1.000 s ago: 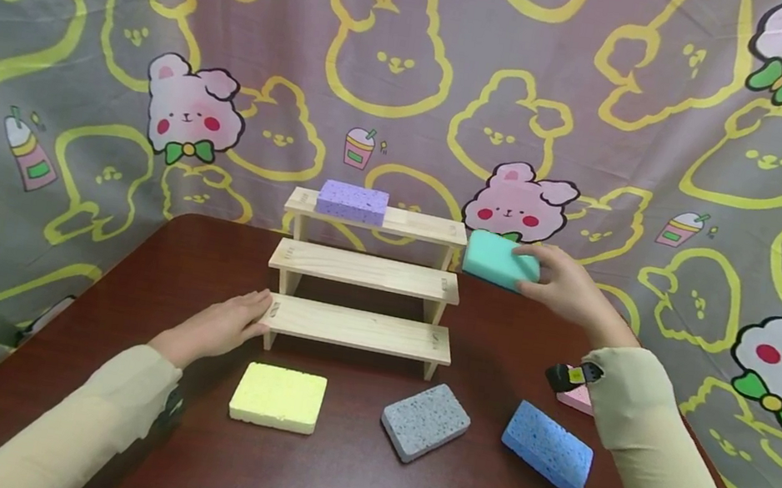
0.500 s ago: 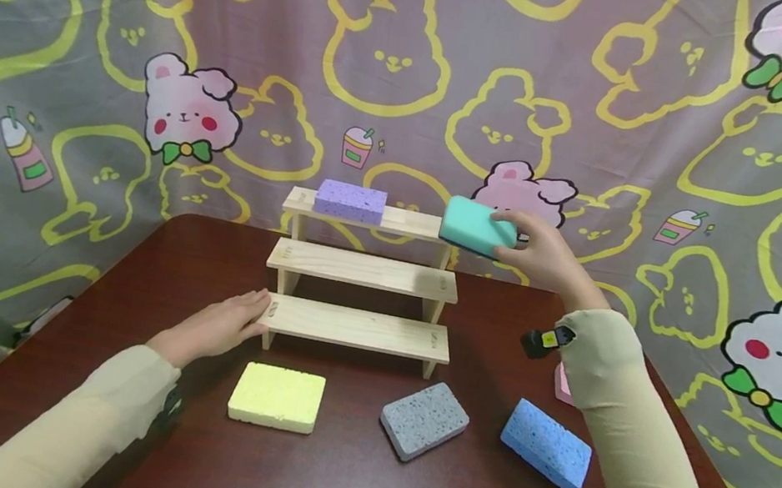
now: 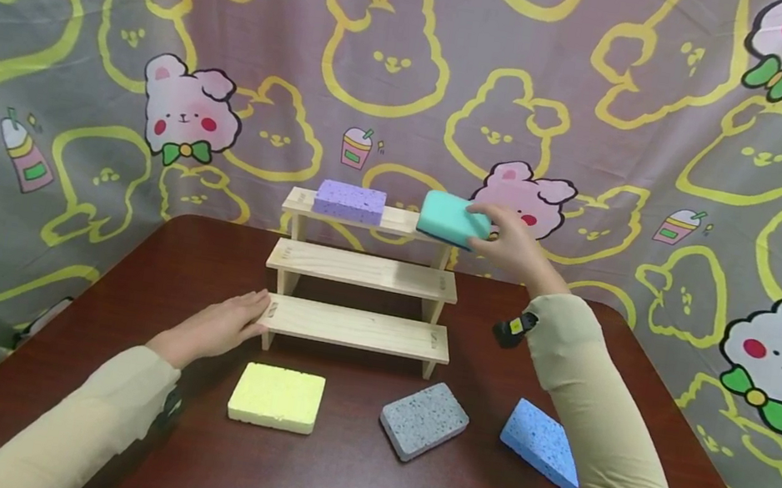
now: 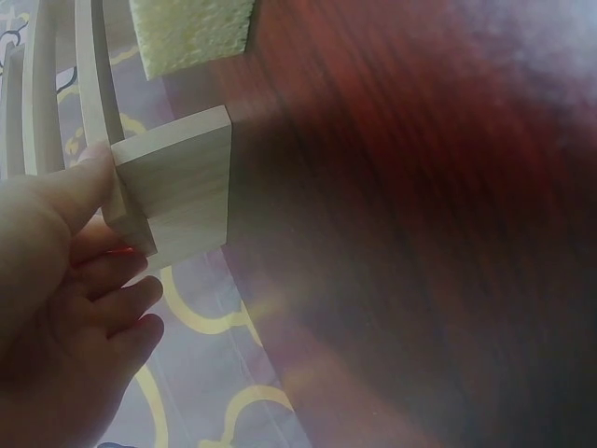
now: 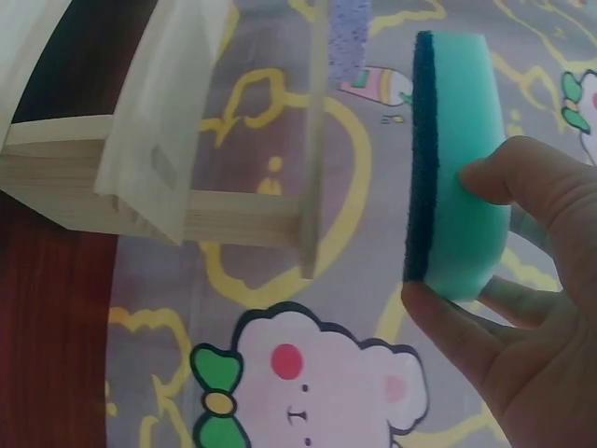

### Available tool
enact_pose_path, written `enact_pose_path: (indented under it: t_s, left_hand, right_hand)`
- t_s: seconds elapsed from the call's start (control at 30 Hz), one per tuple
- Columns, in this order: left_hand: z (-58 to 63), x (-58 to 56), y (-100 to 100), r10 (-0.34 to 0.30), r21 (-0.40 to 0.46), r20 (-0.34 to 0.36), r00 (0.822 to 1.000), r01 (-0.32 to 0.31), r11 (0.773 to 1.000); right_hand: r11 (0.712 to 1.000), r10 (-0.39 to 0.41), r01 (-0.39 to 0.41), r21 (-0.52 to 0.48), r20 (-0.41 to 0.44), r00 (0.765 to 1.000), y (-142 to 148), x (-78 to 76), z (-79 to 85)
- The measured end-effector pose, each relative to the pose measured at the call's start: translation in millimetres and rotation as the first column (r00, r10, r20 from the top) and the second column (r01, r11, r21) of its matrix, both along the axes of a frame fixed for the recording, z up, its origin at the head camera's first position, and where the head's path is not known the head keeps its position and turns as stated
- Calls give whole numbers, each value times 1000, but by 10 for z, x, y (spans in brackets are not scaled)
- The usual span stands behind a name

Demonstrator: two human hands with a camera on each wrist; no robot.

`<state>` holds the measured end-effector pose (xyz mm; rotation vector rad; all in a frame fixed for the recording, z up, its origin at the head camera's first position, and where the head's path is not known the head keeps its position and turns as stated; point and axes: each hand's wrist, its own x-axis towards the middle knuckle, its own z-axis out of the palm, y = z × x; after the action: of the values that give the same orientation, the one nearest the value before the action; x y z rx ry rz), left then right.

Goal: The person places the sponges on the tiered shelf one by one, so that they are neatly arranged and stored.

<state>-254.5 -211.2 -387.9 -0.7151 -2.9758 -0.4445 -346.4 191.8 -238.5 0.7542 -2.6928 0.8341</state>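
Observation:
My right hand (image 3: 512,245) pinches a teal sponge (image 3: 450,217) by its right end, above the right part of the top step of a wooden three-step stand (image 3: 356,327). In the right wrist view the sponge's dark scouring layer (image 5: 424,159) faces the top step (image 5: 315,187), with a gap between them. A purple sponge (image 3: 350,202) lies on the left half of that same step. At the lowest step's left end, my left hand (image 3: 219,328) grips the board; the left wrist view has the thumb on top and fingers beneath.
On the dark red table (image 3: 324,487), in front of the stand, lie a yellow sponge (image 3: 277,397), a grey sponge (image 3: 423,422) and a blue sponge (image 3: 541,444) partly behind the right sleeve. A patterned curtain (image 3: 406,145) hangs close behind the stand.
The right hand has carried the teal sponge leftward and up, from beside the stand to over its top step. A pink thing near the right forearm is now hidden. The left hand stays put.

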Motion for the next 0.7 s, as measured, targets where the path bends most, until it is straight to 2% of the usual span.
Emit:
enact_pose_path:
  t_s: [0.47, 0.7]
  left_hand:
    - [22, 10, 5, 5, -3, -3, 1000, -5, 1000]
    - [10, 9, 0, 5, 1, 4, 1000, -5, 1000]
  right_hand:
    - [999, -19, 20, 29, -29, 999, -196, -230, -190]
    - [999, -30, 30, 37, 8, 1000, -258, -294, -273]
